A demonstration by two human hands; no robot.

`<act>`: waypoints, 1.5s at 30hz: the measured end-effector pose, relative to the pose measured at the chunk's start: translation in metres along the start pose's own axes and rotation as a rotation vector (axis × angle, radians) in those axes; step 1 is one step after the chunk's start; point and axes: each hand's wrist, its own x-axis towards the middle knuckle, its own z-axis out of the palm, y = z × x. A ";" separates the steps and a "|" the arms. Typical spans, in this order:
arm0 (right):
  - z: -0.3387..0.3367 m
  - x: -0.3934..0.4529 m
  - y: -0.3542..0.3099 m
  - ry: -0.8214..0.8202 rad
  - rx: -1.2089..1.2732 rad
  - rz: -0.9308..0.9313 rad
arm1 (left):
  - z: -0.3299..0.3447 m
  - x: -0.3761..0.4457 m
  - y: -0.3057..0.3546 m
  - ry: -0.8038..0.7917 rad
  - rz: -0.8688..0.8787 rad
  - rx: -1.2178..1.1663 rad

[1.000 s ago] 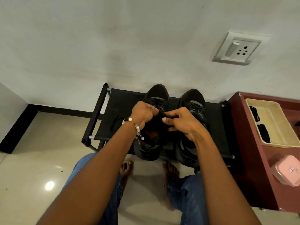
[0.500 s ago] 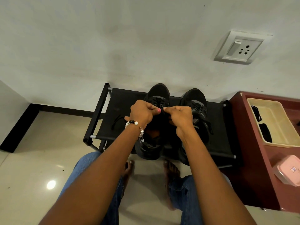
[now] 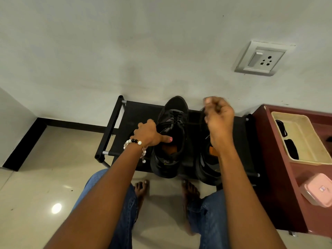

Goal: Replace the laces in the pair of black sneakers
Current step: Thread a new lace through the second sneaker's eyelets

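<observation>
Sneakers: left sneaker [image 3: 171,137] centre frame on rack [image 3: 131,123]. Lace [image 3: 195,124] thin, limp, slippery; pinch near tip. Right hand [image 3: 218,115] pinches lace taut; left hand [image 3: 150,134] grips collar.

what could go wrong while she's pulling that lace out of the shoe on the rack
The left shoe overhangs the rack's front edge; a hard tug by the right hand on the lace might tip it off, though the left hand steadies it. The pulling hand is raised over the right shoe and could knock it.
</observation>
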 end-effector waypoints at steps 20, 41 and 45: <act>-0.010 0.002 0.003 -0.138 0.874 0.246 | 0.007 0.005 0.001 -0.041 0.063 -0.101; -0.010 0.003 -0.008 -0.075 0.616 0.321 | 0.019 0.011 0.006 0.116 0.139 -0.059; -0.006 0.000 0.007 -0.029 -0.234 0.266 | 0.020 0.013 0.006 0.121 0.137 -0.039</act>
